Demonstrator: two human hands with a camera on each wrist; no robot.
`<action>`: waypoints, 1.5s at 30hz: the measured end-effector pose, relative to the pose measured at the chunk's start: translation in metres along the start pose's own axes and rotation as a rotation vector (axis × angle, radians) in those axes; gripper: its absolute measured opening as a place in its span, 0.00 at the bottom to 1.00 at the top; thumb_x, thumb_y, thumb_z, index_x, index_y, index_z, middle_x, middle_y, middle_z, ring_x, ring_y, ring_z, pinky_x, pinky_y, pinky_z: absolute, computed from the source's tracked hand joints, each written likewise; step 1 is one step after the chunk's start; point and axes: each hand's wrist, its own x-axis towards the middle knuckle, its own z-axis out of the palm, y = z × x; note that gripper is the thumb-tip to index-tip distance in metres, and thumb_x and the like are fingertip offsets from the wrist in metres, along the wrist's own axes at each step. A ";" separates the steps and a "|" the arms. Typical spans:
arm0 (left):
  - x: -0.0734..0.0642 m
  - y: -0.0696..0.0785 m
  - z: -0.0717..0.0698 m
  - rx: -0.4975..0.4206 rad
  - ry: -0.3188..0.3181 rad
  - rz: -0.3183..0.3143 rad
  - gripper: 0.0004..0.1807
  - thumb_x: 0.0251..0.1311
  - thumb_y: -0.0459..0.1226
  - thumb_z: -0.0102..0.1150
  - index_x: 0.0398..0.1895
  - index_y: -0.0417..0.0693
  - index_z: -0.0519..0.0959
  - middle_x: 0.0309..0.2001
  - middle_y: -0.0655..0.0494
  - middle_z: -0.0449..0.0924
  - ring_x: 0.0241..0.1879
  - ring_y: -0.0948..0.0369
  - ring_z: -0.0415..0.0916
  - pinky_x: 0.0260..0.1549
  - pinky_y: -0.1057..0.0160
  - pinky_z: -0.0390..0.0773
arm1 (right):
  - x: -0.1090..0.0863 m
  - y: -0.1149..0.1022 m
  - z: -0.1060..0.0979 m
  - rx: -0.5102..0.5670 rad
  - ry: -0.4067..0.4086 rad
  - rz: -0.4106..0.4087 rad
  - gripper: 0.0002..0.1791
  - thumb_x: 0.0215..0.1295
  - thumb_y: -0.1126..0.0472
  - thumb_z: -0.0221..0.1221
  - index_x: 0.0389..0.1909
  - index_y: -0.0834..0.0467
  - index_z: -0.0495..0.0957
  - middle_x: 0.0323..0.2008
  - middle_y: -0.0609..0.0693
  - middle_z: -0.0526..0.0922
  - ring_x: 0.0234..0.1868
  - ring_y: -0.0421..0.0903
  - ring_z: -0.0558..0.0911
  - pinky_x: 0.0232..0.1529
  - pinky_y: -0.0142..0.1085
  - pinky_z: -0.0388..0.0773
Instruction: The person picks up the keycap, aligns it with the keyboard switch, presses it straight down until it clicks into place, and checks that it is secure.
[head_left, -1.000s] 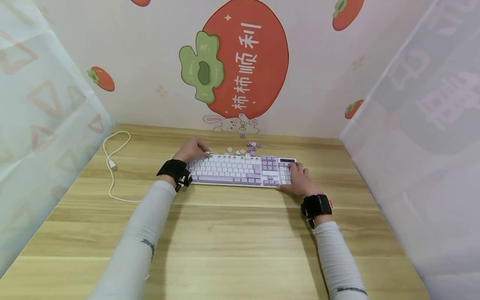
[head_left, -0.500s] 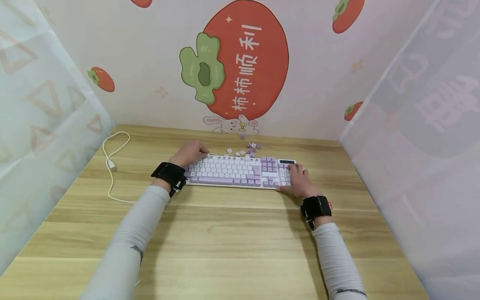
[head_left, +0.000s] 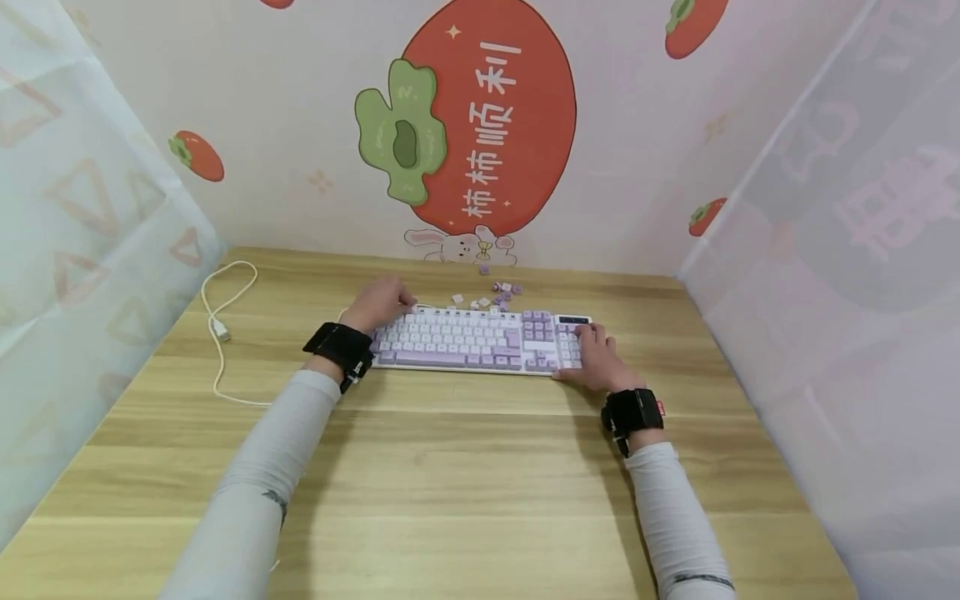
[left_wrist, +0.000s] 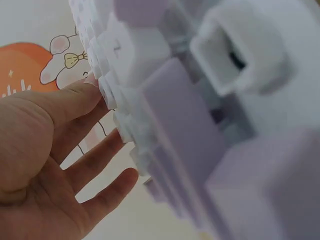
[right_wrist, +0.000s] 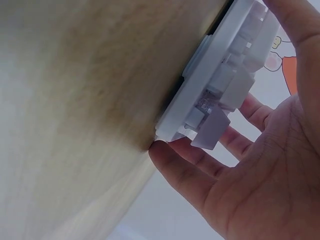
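Observation:
A white and lilac keyboard (head_left: 450, 337) lies across the middle of the table. My left hand (head_left: 378, 302) is at its upper left, thumb and forefinger tips together by the top row. In the left wrist view the thumb (left_wrist: 75, 102) reaches behind the keys, the other fingers are spread, and I cannot tell what lies between the pinching tips. My right hand (head_left: 600, 360) grips the keyboard's right end, thumb along the front edge and fingers over the number keys. Seen from the right wrist, a fingertip (right_wrist: 159, 146) touches the keyboard's end.
Several loose white and lilac keycaps (head_left: 504, 297) are scattered behind the keyboard. To the left, a white cable (head_left: 215, 367) with a USB plug (head_left: 221, 331) loops over the table (head_left: 465, 475). A printed backdrop (head_left: 630, 167) stands behind, with pale sheets at both sides.
Compared with a second ago, my left hand has shifted slightly left and back along the keyboard's rear edge. The right hand keeps its grip and place.

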 end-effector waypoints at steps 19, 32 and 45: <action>-0.024 0.025 0.012 0.384 -0.126 -0.096 0.28 0.72 0.29 0.44 0.74 0.45 0.68 0.71 0.42 0.70 0.77 0.36 0.48 0.73 0.31 0.43 | -0.002 -0.001 0.000 0.031 -0.001 0.002 0.55 0.60 0.41 0.70 0.75 0.62 0.49 0.76 0.70 0.43 0.68 0.69 0.59 0.65 0.63 0.68; -0.031 0.011 0.014 0.141 -0.139 -0.145 0.29 0.69 0.27 0.40 0.73 0.45 0.69 0.72 0.38 0.68 0.77 0.33 0.43 0.72 0.29 0.39 | -0.002 -0.001 0.004 0.044 -0.006 0.008 0.55 0.60 0.43 0.71 0.75 0.63 0.50 0.75 0.70 0.44 0.68 0.70 0.58 0.67 0.63 0.65; -0.004 0.024 0.004 0.012 -0.100 -0.029 0.14 0.67 0.28 0.48 0.48 0.33 0.82 0.46 0.37 0.82 0.47 0.45 0.79 0.50 0.47 0.78 | -0.001 -0.004 -0.002 0.058 -0.010 0.018 0.54 0.60 0.45 0.72 0.74 0.64 0.50 0.74 0.71 0.45 0.66 0.69 0.59 0.66 0.62 0.66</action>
